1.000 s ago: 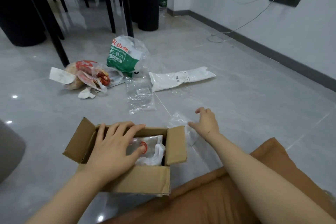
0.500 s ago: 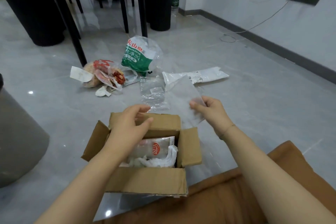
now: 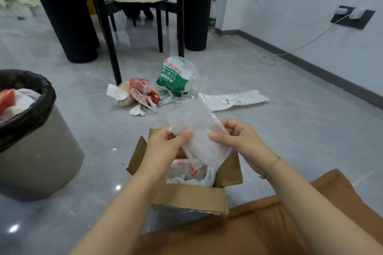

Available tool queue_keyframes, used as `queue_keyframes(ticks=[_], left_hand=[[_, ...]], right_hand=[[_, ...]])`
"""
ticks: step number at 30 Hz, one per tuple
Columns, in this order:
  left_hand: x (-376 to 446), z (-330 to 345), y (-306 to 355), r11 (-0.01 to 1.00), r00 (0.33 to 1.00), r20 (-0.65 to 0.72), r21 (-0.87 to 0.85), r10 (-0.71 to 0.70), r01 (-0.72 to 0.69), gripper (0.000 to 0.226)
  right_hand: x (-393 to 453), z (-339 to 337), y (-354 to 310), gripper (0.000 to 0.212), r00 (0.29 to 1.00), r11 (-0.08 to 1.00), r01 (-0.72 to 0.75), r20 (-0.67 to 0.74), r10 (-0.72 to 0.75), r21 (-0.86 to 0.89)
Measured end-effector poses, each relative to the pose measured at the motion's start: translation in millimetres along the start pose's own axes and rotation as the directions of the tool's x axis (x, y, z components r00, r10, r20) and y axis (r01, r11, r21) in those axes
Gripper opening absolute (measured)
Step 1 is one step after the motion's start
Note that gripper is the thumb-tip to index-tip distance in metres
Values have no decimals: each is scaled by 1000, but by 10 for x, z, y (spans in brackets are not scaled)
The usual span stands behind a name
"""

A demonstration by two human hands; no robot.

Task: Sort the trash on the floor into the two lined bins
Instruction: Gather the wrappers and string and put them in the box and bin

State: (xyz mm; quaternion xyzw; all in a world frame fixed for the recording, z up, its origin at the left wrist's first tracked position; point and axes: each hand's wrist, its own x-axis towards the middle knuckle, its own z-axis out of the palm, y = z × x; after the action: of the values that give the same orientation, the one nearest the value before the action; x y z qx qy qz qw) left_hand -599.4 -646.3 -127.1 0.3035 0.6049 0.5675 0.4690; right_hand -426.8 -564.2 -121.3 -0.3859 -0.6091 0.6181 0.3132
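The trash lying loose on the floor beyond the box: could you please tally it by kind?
Green-printed plastic wrap: 1
White mailer bag: 1
Heap of red-printed food wrappers: 1
Crumpled white scrap: 1
Total: 4
The clear bag is held in both hands, so it is not counted.

The glossy grey floor [image 3: 290, 141] carries an open cardboard box [image 3: 190, 196] nearest, a grey bin [image 3: 39, 157] with a black liner at left, and farther off a crumpled snack wrapper heap [image 3: 136, 95], a green-and-clear water-bottle wrapper [image 3: 176, 76] and a flat white mailer bag [image 3: 234, 100]
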Motion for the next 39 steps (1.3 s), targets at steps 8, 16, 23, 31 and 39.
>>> queue_keyframes(ticks=[8, 16, 23, 31, 39], left_hand=[[154, -391, -31, 996, 978, -206, 85, 16, 2, 5], [510, -435, -158, 955, 987, -128, 266, -96, 128, 8], [604, -477, -202, 951, 992, -83, 289, -94, 114, 29], [583, -399, -244, 954, 993, -64, 274, -104, 117, 28], [444, -346, -156, 977, 991, -55, 168, -124, 132, 20]], right_hand=[[805, -205, 281, 18, 969, 963, -134, -233, 79, -234], [2074, -118, 881, 44, 944, 346, 160, 246, 220, -924], [2383, -152, 1401, 51, 909, 66, 342, 347, 232, -937], [2020, -258, 1497, 18, 950, -101, 308, 301, 80, -946], [926, -516, 1021, 16, 937, 850, -76, -328, -118, -521]])
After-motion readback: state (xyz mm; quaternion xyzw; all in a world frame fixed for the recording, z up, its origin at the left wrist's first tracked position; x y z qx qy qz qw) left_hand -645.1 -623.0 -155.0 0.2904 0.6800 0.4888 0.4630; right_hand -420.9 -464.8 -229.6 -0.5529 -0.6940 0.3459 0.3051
